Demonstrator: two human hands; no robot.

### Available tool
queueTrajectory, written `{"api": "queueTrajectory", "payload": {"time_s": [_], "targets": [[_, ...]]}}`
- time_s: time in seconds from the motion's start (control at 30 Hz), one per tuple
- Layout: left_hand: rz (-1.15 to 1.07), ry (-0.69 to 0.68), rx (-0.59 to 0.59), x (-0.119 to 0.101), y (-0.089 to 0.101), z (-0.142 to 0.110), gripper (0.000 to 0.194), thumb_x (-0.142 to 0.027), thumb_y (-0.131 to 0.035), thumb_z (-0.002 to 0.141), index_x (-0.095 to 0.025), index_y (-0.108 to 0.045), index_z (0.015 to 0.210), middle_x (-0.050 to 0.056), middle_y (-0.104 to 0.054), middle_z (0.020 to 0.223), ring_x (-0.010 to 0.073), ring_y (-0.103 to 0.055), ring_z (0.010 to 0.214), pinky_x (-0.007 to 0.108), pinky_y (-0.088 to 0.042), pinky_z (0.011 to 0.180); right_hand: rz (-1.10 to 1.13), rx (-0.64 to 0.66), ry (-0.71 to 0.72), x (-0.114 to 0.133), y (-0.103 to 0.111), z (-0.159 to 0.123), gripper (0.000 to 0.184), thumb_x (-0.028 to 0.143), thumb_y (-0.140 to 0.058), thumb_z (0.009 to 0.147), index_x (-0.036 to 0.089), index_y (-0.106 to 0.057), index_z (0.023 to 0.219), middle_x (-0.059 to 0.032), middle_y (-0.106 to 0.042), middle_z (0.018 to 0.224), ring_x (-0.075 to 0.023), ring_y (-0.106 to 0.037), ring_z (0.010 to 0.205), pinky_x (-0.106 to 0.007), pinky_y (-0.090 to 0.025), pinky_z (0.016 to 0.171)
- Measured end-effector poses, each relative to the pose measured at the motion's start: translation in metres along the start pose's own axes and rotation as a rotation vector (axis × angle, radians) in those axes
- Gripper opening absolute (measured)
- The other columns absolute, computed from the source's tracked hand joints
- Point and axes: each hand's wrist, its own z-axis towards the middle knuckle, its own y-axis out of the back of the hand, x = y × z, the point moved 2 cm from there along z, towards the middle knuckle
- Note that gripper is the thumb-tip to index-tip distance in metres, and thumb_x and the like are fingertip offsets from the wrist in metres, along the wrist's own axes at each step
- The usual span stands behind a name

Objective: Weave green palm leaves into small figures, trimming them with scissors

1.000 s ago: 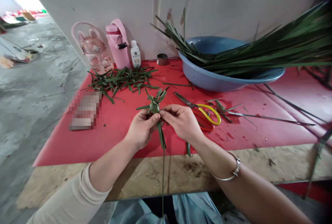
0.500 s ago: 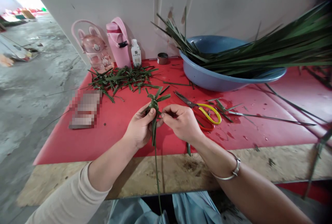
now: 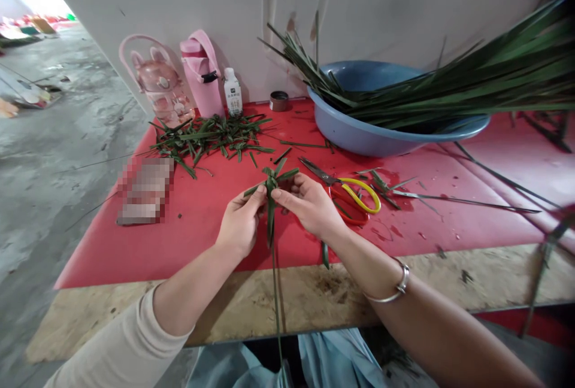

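A small woven knot of green leaf strips [image 3: 271,183] is held above the red table cover, with short ends sticking out and a long thin strand hanging down toward my lap. My left hand [image 3: 242,214] pinches its left side, thumb on the front. From the right, my right hand [image 3: 309,203] grips it too, thumb against the knot and fingers bent behind. Some fingertips are hidden behind the leaves. Just right of my right hand lie scissors [image 3: 344,187] with one yellow and one red handle.
A blue basin [image 3: 372,139] holds long green leaves [image 3: 449,91]. Behind a heap of leaf cuttings [image 3: 211,136] stand a clear pink bottle [image 3: 166,91], a pink flask [image 3: 202,85] and a small white bottle [image 3: 232,93]. A round tin [image 3: 278,101] and a blurred flat object [image 3: 146,190] lie on the red cover [image 3: 188,256].
My right hand has shifted from a strip below the knot up to its right side, thumb now on the front. The knot sits more upright, with its ends spread sideways.
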Motion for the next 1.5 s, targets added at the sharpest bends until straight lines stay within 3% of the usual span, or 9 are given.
{"api": "queueTrajectory", "payload": {"time_s": [0.13, 0.27, 0.47, 0.77, 0.9, 1.0, 1.13, 1.3, 1.5], "targets": [[0.107, -0.075, -0.054, 0.0, 0.005, 0.001, 0.017, -0.03, -0.071, 0.064, -0.017, -0.068, 0.075, 0.0, -0.066, 0.072, 0.0097, -0.058, 0.069, 0.022, -0.043, 0.067, 0.034, 0.056, -0.038, -0.004, -0.003, 0.001, 0.025, 0.024, -0.066, 0.068, 0.016, -0.058, 0.089, -0.003, -0.066, 0.084, -0.0127, -0.062, 0.076, -0.027, -0.049, 0.074], [0.31, -0.138, -0.104, -0.011, 0.011, 0.007, 0.02, -0.034, -0.069, 0.064, -0.015, -0.067, 0.065, 0.0, -0.061, 0.062, 0.0086, -0.052, 0.06, 0.02, -0.04, 0.059, -0.086, 0.044, -0.037, 0.0, -0.002, 0.0, 0.019, 0.02, -0.064, 0.068, 0.015, -0.061, 0.086, -0.0017, -0.066, 0.077, -0.0108, -0.06, 0.068, -0.023, -0.048, 0.065], [0.623, -0.247, -0.034, -0.024, 0.013, 0.007, 0.028, -0.041, -0.063, 0.069, -0.014, -0.067, 0.065, 0.001, -0.059, 0.058, 0.011, -0.051, 0.058, 0.022, -0.039, 0.056, -0.223, 0.055, 0.03, 0.004, 0.002, -0.003, 0.012, 0.018, -0.063, 0.067, 0.014, -0.062, 0.079, 0.0008, -0.062, 0.066, -0.0081, -0.053, 0.056, -0.02, -0.042, 0.053], [0.398, -0.136, 0.111, -0.01, 0.012, 0.011, 0.03, -0.035, -0.071, 0.064, -0.017, -0.068, 0.088, 0.003, -0.067, 0.078, 0.0131, -0.058, 0.073, 0.027, -0.045, 0.075, -0.223, 0.014, 0.01, 0.0, 0.004, -0.001, 0.013, 0.019, -0.06, 0.066, 0.014, -0.06, 0.078, 0.0038, -0.053, 0.058, -0.0069, -0.045, 0.05, -0.019, -0.037, 0.048], [0.336, -0.1, 0.066, -0.008, 0.016, 0.016, 0.025, -0.038, -0.07, 0.064, -0.015, -0.068, 0.074, -0.001, -0.059, 0.062, 0.0085, -0.052, 0.059, 0.023, -0.044, 0.065, -0.253, 0.092, 0.116, -0.002, 0.002, -0.003, 0.024, 0.013, -0.057, 0.066, 0.015, -0.058, 0.09, 0.0013, -0.059, 0.071, -0.0089, -0.053, 0.061, -0.021, -0.043, 0.059], [0.423, -0.137, -0.009, -0.015, 0.02, 0.019, 0.029, -0.043, -0.067, 0.065, -0.015, -0.067, 0.068, -0.002, -0.056, 0.056, 0.0082, -0.049, 0.056, 0.021, -0.04, 0.06, -0.316, 0.119, 0.166, -0.004, 0.005, -0.002, 0.039, 0.008, -0.053, 0.066, 0.016, -0.056, 0.103, -0.0002, -0.062, 0.078, -0.0107, -0.057, 0.067, -0.022, -0.045, 0.063], [0.684, -0.233, -0.073, -0.027, 0.022, 0.017, 0.03, -0.044, -0.067, 0.065, -0.015, -0.07, 0.075, 0.001, -0.062, 0.063, 0.0112, -0.052, 0.061, 0.022, -0.039, 0.063, -0.392, 0.121, 0.214, -0.003, 0.014, 0.001, 0.036, 0.006, -0.051, 0.068, 0.017, -0.059, 0.101, -0.002, -0.064, 0.085, -0.0129, -0.059, 0.076, -0.026, -0.046, 0.073], [0.718, -0.172, 0.048, -0.026, 0.015, 0.012, 0.032, -0.043, -0.065, 0.068, -0.015, -0.071, 0.083, 0.003, -0.066, 0.068, 0.0138, -0.056, 0.066, 0.025, -0.041, 0.069, -0.08, 0.143, 0.083, -0.004, 0.014, 0.006, 0.04, 0.021, -0.061, 0.07, 0.017, -0.051, 0.109, -0.0025, -0.061, 0.088, -0.0123, -0.058, 0.078, -0.026, -0.048, 0.071], [0.519, -0.028, 0.097, -0.01, 0.012, 0.009, 0.029, -0.041, -0.067, 0.066, -0.015, -0.07, 0.08, 0.0, -0.063, 0.064, 0.0104, -0.053, 0.062, 0.023, -0.043, 0.067, 0.151, 0.017, -0.012, -0.009, 0.008, 0.009, 0.016, 0.03, -0.063, 0.071, 0.015, -0.06, 0.077, 0.0013, -0.06, 0.071, -0.0081, -0.056, 0.065, -0.022, -0.046, 0.066]]}}
